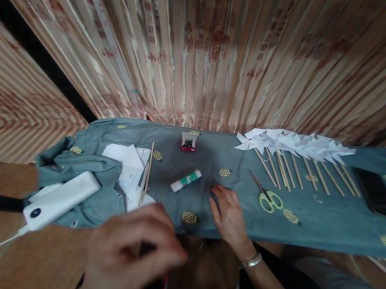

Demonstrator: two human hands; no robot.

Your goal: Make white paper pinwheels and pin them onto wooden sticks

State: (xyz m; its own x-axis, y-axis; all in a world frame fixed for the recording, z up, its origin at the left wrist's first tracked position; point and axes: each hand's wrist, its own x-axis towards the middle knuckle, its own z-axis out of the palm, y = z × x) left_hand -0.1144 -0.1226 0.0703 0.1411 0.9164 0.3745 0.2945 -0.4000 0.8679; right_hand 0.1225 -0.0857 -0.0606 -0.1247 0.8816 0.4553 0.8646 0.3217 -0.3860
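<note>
My left hand (135, 258) is raised close to the camera in front of the table edge, blurred. Its fingers are curled toward the thumb in a pinch; anything between the fingertips is too smeared to make out. My right hand (229, 214) rests on the grey-green cloth (205, 181) with thumb and index finger apart and nothing visible in it. Left of it lies a glue stick (186, 181); to its right are scissors (268, 197) with green handles. Behind the glue stick stands a small open red box (189, 142) with dark small pieces inside.
White paper pinwheels (296, 144) on wooden sticks lie in a row at the back right, beside a black phone (377, 194). White paper pieces (125, 160) and loose sticks (149, 169) lie left. A white power bank (61, 200) with a cable sits at the left edge. Curtains (209, 48) hang behind.
</note>
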